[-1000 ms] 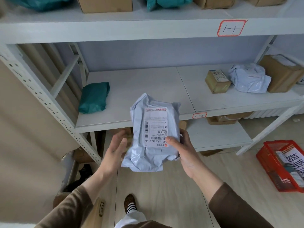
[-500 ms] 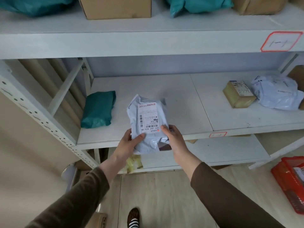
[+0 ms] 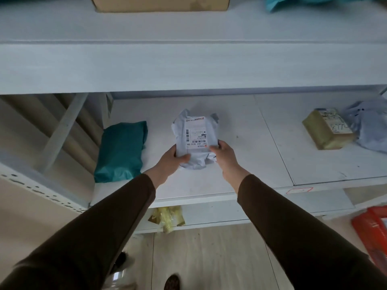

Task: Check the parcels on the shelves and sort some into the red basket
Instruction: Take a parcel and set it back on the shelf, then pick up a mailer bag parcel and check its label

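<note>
A pale grey poly-bag parcel (image 3: 195, 137) with a white barcode label lies label-up over the middle shelf (image 3: 240, 155). My left hand (image 3: 170, 162) grips its near left edge, thumb on top. At its near right edge my right hand (image 3: 224, 155) holds it, thumb on the label's corner. Whether the parcel rests fully on the shelf I cannot tell. The red basket (image 3: 371, 231) shows only partly at the right edge, on the floor.
A teal bag parcel (image 3: 121, 150) lies left of the grey one. A small brown box (image 3: 326, 128) and another pale bag (image 3: 370, 130) sit to the right. The upper shelf carries a cardboard box (image 3: 159, 4). A yellow packet (image 3: 167, 217) lies on the lower shelf.
Both hands carried the grey parcel forward from in front of the shelf edge onto the middle shelf area. My head moved closer, so the basket slid toward the right edge.
</note>
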A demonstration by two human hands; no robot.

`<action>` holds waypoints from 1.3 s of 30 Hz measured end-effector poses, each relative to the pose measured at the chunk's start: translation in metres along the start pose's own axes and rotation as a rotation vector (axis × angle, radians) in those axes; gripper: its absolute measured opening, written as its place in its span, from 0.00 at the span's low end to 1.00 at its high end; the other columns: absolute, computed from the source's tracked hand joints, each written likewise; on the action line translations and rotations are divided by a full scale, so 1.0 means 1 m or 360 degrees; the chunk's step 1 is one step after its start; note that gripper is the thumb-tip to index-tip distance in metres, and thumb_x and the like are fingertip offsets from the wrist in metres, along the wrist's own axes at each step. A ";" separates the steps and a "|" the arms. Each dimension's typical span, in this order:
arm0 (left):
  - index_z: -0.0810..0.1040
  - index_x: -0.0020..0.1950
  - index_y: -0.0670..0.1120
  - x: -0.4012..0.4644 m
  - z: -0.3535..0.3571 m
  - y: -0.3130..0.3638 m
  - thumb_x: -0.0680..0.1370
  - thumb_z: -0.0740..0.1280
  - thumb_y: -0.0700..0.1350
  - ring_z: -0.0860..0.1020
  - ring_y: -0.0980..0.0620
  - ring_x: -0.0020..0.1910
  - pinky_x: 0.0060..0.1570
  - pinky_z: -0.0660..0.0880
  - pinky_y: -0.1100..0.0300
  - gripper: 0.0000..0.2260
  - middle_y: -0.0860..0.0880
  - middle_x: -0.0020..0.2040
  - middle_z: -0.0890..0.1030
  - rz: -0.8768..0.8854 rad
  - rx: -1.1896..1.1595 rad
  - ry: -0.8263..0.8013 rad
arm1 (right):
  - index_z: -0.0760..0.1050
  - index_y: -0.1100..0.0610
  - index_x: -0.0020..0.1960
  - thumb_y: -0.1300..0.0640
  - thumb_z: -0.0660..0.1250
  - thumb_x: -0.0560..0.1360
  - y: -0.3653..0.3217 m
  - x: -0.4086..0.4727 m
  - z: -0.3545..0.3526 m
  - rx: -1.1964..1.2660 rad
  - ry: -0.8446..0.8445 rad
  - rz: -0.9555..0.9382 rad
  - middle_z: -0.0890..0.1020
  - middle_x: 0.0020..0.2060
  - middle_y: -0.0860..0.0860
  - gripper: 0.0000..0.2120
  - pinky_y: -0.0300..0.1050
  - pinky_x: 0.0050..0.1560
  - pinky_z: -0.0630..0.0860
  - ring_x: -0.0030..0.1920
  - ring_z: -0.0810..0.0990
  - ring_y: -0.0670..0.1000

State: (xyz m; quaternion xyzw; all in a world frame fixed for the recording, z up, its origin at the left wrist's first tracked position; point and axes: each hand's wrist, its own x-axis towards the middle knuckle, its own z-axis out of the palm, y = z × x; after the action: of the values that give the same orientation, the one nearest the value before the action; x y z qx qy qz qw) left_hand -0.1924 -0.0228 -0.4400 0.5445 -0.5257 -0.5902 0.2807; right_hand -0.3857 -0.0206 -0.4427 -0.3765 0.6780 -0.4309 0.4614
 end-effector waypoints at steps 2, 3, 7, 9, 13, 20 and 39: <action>0.72 0.71 0.48 0.009 -0.001 -0.001 0.81 0.70 0.38 0.80 0.51 0.59 0.51 0.74 0.67 0.19 0.53 0.62 0.82 -0.0012 0.0002 -0.0005 | 0.80 0.63 0.59 0.64 0.65 0.78 0.002 0.009 0.003 -0.0036 0.0026 -0.0009 0.83 0.49 0.57 0.11 0.43 0.42 0.73 0.47 0.79 0.55; 0.72 0.73 0.48 0.012 -0.002 -0.003 0.81 0.71 0.39 0.80 0.50 0.61 0.52 0.74 0.67 0.21 0.53 0.63 0.81 -0.0020 0.0002 -0.0009 | 0.79 0.63 0.60 0.64 0.65 0.78 0.003 0.012 0.004 -0.0056 0.0029 -0.0013 0.83 0.50 0.57 0.12 0.43 0.42 0.73 0.48 0.80 0.55; 0.67 0.79 0.49 0.009 -0.005 -0.004 0.81 0.72 0.45 0.75 0.46 0.71 0.64 0.73 0.61 0.28 0.52 0.70 0.77 -0.0066 -0.0012 -0.0004 | 0.76 0.58 0.68 0.56 0.66 0.79 0.005 0.017 0.007 -0.0333 0.0101 -0.0012 0.82 0.61 0.58 0.18 0.47 0.54 0.77 0.57 0.80 0.59; 0.61 0.83 0.51 0.000 -0.014 0.000 0.81 0.71 0.51 0.70 0.46 0.76 0.71 0.68 0.55 0.33 0.49 0.77 0.71 -0.0075 0.0038 0.0147 | 0.73 0.57 0.73 0.51 0.68 0.79 0.000 0.013 0.012 -0.0708 0.0343 -0.0212 0.76 0.70 0.59 0.24 0.52 0.69 0.68 0.69 0.74 0.63; 0.63 0.83 0.48 -0.019 -0.060 -0.001 0.81 0.72 0.49 0.70 0.48 0.75 0.64 0.63 0.68 0.32 0.50 0.78 0.70 0.0133 0.0325 0.0646 | 0.75 0.60 0.69 0.58 0.68 0.78 -0.032 -0.021 0.053 -0.0735 0.0460 -0.1103 0.75 0.70 0.58 0.19 0.46 0.72 0.63 0.72 0.68 0.59; 0.66 0.81 0.49 -0.032 -0.161 -0.035 0.81 0.71 0.49 0.72 0.39 0.75 0.74 0.70 0.42 0.30 0.44 0.77 0.72 -0.0157 0.0376 0.1110 | 0.67 0.58 0.77 0.62 0.64 0.81 -0.043 -0.054 0.168 -0.0444 -0.0421 -0.0673 0.73 0.73 0.57 0.24 0.51 0.74 0.68 0.73 0.71 0.58; 0.48 0.86 0.51 -0.152 -0.099 -0.035 0.76 0.73 0.31 0.76 0.40 0.70 0.67 0.75 0.44 0.48 0.42 0.76 0.72 -0.0283 -0.1011 0.0619 | 0.74 0.59 0.70 0.61 0.74 0.76 -0.020 -0.141 0.096 0.0297 -0.0709 0.0203 0.84 0.62 0.57 0.23 0.40 0.45 0.81 0.51 0.86 0.52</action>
State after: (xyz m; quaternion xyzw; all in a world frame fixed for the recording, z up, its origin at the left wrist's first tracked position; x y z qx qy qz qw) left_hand -0.0529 0.0936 -0.4054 0.5756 -0.2043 -0.6315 0.4777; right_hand -0.2509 0.0778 -0.4012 -0.3743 0.5393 -0.3680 0.6584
